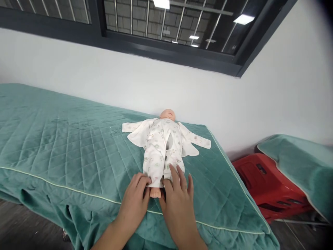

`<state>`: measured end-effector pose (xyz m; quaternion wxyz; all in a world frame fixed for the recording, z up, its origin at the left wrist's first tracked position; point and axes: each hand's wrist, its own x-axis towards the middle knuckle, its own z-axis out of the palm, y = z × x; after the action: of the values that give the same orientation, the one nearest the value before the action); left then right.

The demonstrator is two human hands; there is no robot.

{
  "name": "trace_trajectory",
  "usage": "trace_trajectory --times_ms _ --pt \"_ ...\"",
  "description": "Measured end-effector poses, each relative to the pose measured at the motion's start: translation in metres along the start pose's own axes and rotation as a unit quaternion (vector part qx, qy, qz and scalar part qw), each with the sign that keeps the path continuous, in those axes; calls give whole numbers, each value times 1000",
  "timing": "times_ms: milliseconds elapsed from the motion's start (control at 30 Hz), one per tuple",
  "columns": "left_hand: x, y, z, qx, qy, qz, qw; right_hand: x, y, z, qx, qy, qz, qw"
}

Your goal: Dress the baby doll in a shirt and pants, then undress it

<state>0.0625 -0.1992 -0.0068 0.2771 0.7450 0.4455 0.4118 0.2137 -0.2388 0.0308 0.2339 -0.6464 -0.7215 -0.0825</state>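
Note:
A baby doll (168, 114) lies on its back on a green quilted cover, head toward the wall. White printed baby trousers (155, 158) cover its legs and reach up over its torso. Spread to both sides beneath is a white baby shirt (195, 139), sleeves stretched out. One doll foot (155, 193) pokes out of a trouser cuff; the other foot is hidden. At that cuff, my left hand (135, 198) pinches the cloth between thumb and fingers. My right hand (179, 201) has thumb and index finger closed at the cuff's other side, its remaining fingers over the second leg.
The green quilted cover (78, 139) drapes over the bed's front edge. A white wall and a dark-framed window (169, 45) with bars rise behind. To the right stands a red plastic chair (270, 184), partly under another green cloth (299, 156).

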Motion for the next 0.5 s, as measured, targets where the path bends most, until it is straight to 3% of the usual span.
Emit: trace_trajectory --times_ms 267,500 --pt "0 13 -8 -129 12 -62 990 5 7 6 0 32 -23 999" --pt "-11 14 -17 -221 69 -103 967 11 -4 -38 51 63 -112 990"
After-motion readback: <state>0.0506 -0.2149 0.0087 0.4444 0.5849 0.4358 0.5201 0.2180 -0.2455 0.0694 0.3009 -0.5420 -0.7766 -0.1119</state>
